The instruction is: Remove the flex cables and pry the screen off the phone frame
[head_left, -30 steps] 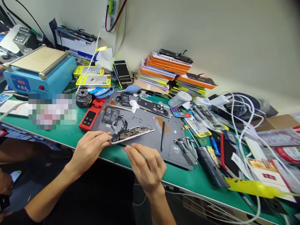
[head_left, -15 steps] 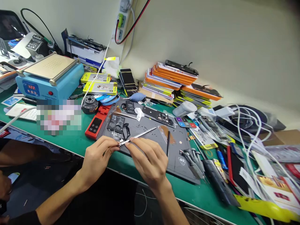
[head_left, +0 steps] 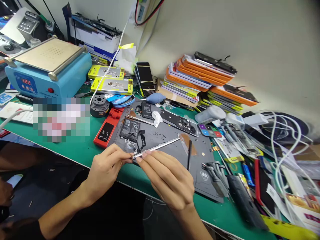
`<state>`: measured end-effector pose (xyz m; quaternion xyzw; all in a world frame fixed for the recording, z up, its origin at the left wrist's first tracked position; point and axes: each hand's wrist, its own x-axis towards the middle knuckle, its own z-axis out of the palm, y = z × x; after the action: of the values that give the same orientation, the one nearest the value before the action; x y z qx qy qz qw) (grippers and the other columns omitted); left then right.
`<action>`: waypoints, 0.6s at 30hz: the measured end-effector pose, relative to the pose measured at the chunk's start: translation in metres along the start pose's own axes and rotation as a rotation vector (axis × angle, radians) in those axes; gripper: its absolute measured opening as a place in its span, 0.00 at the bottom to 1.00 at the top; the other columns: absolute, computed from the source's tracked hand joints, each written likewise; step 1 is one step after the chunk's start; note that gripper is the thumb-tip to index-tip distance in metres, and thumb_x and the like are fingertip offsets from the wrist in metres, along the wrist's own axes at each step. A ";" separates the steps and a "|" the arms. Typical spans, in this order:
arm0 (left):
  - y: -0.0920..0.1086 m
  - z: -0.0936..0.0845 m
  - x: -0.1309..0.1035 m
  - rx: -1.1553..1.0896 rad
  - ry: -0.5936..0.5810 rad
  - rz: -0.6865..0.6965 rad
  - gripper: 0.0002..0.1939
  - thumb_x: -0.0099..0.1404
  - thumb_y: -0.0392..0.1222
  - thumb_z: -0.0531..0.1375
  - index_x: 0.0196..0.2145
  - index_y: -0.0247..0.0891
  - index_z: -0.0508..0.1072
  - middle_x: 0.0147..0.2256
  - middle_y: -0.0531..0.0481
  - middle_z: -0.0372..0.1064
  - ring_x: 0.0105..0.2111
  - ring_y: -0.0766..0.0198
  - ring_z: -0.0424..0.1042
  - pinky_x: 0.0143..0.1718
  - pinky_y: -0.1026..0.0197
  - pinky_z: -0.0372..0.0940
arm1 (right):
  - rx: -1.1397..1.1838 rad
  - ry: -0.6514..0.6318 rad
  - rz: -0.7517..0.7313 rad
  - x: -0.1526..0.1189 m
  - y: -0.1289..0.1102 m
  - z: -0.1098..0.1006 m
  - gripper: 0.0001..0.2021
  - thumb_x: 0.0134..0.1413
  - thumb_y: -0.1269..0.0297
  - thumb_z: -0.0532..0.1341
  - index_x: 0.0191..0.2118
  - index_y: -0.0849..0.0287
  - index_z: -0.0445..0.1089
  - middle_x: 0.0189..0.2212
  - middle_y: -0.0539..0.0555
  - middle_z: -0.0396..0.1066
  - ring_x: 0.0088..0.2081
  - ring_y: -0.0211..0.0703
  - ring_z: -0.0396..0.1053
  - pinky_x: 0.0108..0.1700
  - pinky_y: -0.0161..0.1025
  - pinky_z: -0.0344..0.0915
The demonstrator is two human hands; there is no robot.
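Both my hands meet over the front edge of the grey work mat (head_left: 160,160). A slim silver piece (head_left: 162,144), seen edge-on and looking like a phone frame, slants up and right from my fingers. My left hand (head_left: 107,170) pinches its near end, its fingertips partly hidden. Fingers of my right hand (head_left: 170,176) are closed along the same piece, just right of the left fingertips. Beyond on the mat lie a black phone battery (head_left: 130,129) with flex cables, another battery (head_left: 147,110), a crumpled white tissue (head_left: 156,119) and a phone back housing (head_left: 178,122).
A red device (head_left: 106,131) stands left of the mat, before a blue heating plate machine (head_left: 48,71). Stacked boxes (head_left: 197,75) line the wall. Tools, a black-handled item (head_left: 243,200) and white cables (head_left: 277,133) crowd the right. Another person's arm (head_left: 15,156) shows at left.
The view has shifted, so the bench appears larger and a little farther right. Both hands keep their grip on the silver piece, and the right hand sits slightly farther from the left.
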<state>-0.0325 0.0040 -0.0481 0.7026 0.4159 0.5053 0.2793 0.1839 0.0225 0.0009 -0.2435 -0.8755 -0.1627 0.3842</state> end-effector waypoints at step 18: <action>0.006 -0.004 0.010 0.243 0.090 0.111 0.03 0.80 0.35 0.63 0.49 0.40 0.75 0.43 0.54 0.77 0.44 0.73 0.79 0.54 0.75 0.72 | -0.016 -0.049 0.075 0.000 -0.005 0.009 0.14 0.72 0.78 0.62 0.59 0.69 0.77 0.51 0.58 0.82 0.60 0.46 0.78 0.68 0.42 0.78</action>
<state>-0.0329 0.0097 -0.0366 0.7298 0.4466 0.4968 0.1451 0.1757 0.0228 -0.0051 -0.2833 -0.8735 -0.1492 0.3667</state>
